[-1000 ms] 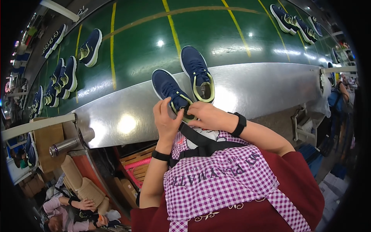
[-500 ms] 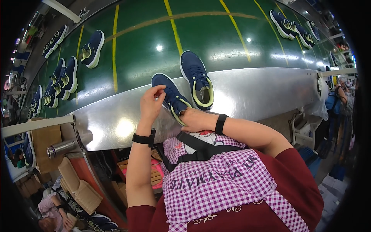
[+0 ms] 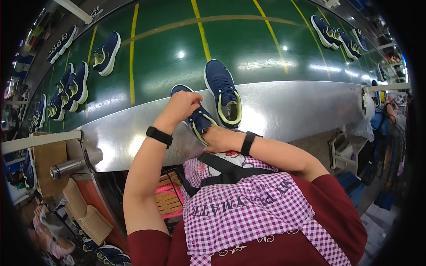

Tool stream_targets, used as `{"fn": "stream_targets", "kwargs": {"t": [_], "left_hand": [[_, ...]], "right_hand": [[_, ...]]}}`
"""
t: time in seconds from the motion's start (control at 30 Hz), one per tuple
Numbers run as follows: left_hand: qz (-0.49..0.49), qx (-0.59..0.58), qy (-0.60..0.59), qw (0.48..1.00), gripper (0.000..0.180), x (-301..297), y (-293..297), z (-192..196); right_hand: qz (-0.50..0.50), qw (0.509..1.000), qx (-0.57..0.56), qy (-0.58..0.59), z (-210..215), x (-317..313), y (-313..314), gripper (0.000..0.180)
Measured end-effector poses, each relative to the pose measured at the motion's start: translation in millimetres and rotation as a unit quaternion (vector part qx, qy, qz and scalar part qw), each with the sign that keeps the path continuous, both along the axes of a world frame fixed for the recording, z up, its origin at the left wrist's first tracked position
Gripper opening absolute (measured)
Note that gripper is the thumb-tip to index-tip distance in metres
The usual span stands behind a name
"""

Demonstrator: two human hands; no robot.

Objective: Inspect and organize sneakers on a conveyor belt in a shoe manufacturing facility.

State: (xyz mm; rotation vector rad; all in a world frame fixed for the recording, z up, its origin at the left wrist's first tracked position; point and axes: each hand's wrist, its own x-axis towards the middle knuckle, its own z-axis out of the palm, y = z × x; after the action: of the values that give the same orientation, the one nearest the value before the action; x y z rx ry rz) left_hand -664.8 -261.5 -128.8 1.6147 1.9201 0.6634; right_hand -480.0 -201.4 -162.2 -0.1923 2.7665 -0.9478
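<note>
A navy sneaker with a yellow-green lining (image 3: 200,119) lies on the metal edge (image 3: 288,111) of the green conveyor belt (image 3: 177,53). My left hand (image 3: 179,106) rests on its front part, fingers curled over it. At the shoe's heel opening my right hand (image 3: 218,136) grips the shoe, fingers at the collar. A second matching sneaker (image 3: 223,93) stands just to the right, touching the first. Both wrists carry black bands.
More navy sneakers sit on the belt at the far left (image 3: 75,84) and upper right (image 3: 330,31). A metal cylinder (image 3: 71,166) and cardboard boxes (image 3: 46,155) lie lower left. Another person (image 3: 385,119) stands at the right.
My left hand has slid up from the shoe's heel to its front part. My right hand has moved a little toward the heel opening. The shoe has stayed at the belt's edge.
</note>
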Motion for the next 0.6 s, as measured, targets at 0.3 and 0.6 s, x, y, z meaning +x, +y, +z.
{"fn": "stream_targets", "kwargs": {"t": [0.3, 0.6], "left_hand": [[0.348, 0.098, -0.098, 0.927, 0.076, 83.9, -81.5, -31.3], [0.338, 0.048, -0.065, 0.938, 0.08, 83.4, -67.3, -49.6]], "right_hand": [[-0.265, 0.942, -0.205, 0.012, 64.6, 0.6, 36.8, 0.019], [-0.169, 0.975, -0.037, 0.142, 23.0, -46.6, 43.8, 0.012]]}}
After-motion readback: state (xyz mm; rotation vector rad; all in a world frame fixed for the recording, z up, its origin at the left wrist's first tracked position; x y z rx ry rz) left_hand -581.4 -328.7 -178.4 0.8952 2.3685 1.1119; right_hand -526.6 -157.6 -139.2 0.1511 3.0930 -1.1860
